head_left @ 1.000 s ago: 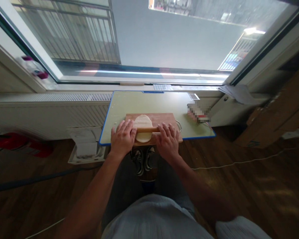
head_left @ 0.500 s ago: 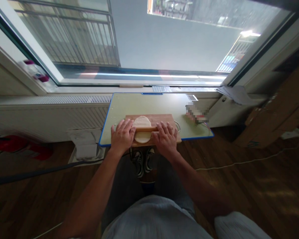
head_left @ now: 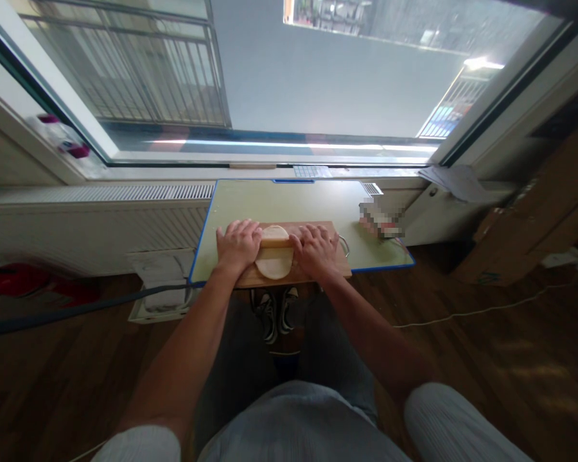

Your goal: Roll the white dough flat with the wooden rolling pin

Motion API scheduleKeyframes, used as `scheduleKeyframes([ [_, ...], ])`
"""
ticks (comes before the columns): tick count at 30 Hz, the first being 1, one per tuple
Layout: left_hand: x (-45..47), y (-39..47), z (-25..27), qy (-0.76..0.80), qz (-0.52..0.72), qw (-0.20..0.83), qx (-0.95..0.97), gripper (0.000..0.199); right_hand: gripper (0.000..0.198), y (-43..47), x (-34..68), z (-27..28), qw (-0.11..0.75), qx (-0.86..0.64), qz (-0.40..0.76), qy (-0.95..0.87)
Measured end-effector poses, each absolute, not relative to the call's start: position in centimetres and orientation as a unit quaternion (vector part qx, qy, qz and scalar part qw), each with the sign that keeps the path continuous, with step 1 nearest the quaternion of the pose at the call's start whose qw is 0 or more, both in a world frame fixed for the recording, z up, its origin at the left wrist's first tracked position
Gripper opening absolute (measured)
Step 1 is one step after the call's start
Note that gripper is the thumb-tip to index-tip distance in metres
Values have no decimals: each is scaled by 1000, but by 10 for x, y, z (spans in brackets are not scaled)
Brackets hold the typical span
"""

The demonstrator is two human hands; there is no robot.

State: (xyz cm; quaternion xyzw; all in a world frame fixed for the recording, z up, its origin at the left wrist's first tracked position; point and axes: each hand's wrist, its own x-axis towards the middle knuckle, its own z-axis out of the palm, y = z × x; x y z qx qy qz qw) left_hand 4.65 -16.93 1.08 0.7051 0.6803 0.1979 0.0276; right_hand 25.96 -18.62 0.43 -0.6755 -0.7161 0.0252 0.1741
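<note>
A round, flat piece of dough (head_left: 274, 264) lies on a wooden cutting board (head_left: 340, 260). Across its far half rests a wooden rolling pin (head_left: 275, 243), running left to right. My left hand (head_left: 239, 244) presses over the pin's left end, and my right hand (head_left: 316, 248) covers its right end, with the fingers bent over it. Both ends of the pin are hidden under my hands. A metal handle (head_left: 345, 246) sticks out at the board's right side.
The board sits on a small pale green table (head_left: 250, 199) with a blue edge, below a window. A blurred-out object (head_left: 381, 219) lies at the table's right. A radiator (head_left: 164, 224) is behind, and a red fire extinguisher (head_left: 33, 284) is on the left.
Both my hands have pushed the rolling pin forward, away from me, over the dough. More of the dough's near half now shows.
</note>
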Motion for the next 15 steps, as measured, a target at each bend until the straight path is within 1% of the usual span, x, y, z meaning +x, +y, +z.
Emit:
scheduleKeyframes([
  [5, 46, -154, 13, 683, 190, 30, 705, 49, 54, -174, 259, 6, 188, -657, -21, -729],
  [9, 44, -144, 12, 690, 176, 24, 701, 49, 51, -165, 258, 6, 176, -647, -54, -740],
  [15, 45, -130, 15, 703, 160, 33, 692, 49, 52, -151, 255, 14, 148, -657, -54, -737],
])
